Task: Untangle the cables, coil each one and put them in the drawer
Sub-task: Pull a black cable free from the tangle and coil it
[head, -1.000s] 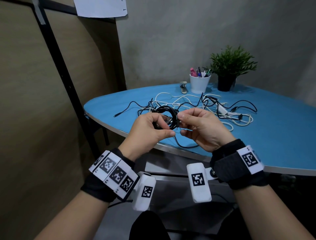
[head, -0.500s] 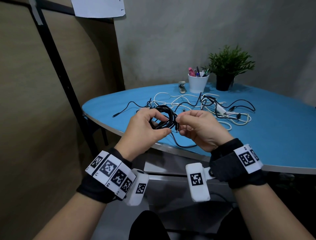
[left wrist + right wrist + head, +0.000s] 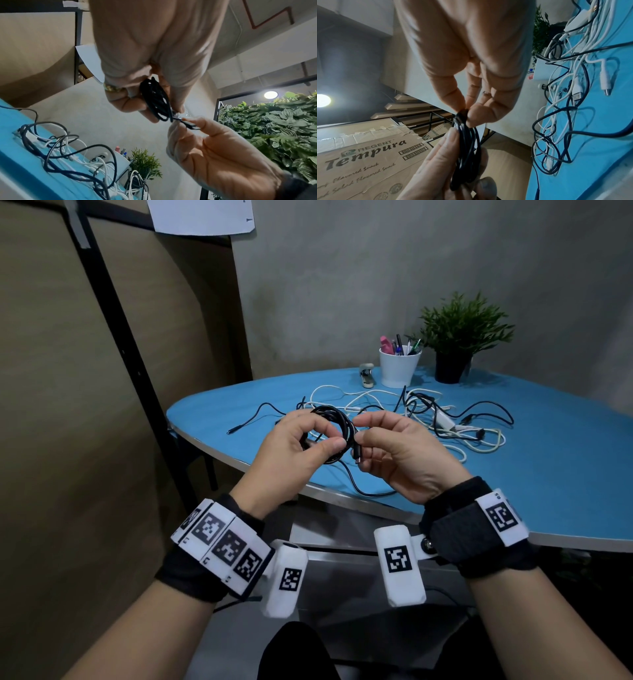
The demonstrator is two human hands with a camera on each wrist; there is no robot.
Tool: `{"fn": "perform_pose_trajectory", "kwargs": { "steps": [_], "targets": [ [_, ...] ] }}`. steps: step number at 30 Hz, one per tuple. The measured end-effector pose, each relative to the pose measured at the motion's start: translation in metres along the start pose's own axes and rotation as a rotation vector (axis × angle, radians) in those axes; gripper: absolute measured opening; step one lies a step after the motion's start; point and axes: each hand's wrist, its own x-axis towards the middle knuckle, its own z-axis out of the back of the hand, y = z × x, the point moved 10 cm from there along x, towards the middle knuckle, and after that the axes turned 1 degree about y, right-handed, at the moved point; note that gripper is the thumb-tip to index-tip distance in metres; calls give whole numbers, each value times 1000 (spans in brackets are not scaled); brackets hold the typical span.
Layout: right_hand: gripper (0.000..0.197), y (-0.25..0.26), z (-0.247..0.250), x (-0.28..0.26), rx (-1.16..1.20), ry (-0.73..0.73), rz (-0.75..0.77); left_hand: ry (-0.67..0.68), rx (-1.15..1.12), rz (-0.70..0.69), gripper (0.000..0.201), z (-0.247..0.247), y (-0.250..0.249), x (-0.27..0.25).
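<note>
A black cable wound into a small coil (image 3: 337,422) (image 3: 155,100) (image 3: 465,151) hangs in the air above the near edge of the blue table (image 3: 555,474). My left hand (image 3: 298,446) grips the coil, thumb across its front. My right hand (image 3: 394,450) pinches the cable's free end with its plug (image 3: 357,454) (image 3: 190,125) beside the coil. A tangle of black and white cables (image 3: 431,416) (image 3: 72,154) (image 3: 570,94) lies on the table behind my hands. No drawer can be made out in these views.
At the back of the table stand a white cup of pens (image 3: 399,366), a potted plant (image 3: 459,337) and a stapler (image 3: 366,374). A black metal post (image 3: 130,350) and cardboard panels (image 3: 51,440) stand to the left. A grey unit (image 3: 342,535) sits under the table edge.
The dangling tail of the black cable has been taken up, so that only the plug end sticks out by my right fingers. Both hands stay at the coil.
</note>
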Motion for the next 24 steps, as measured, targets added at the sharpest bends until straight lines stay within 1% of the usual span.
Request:
{"fn": "perform_pose_trajectory", "kwargs": {
  "steps": [5, 8, 14, 19, 21, 24],
  "targets": [
    [15, 4, -6, -2, -53, 44, 11, -1, -127, 106, 17, -1, 7, -3],
    [17, 4, -5, -1, -92, 25, 18, 40, -165, 115, 24, -4, 7, -4],
    [18, 1, -1, 0, -68, -4, 7, 28, -62, 91, 25, -1, 6, -3],
    [18, 1, 0, 0, -103, 3, 22, 14, 32, 51, 27, -2, 3, -3],
    [18, 0, 1, 0, -117, 8, 23, 13, 83, 63, 29, -1, 5, -3],
    [18, -4, 2, 0, -94, 7, 7, 60, 153, 92, 28, -5, 9, -4]
  ]
}}
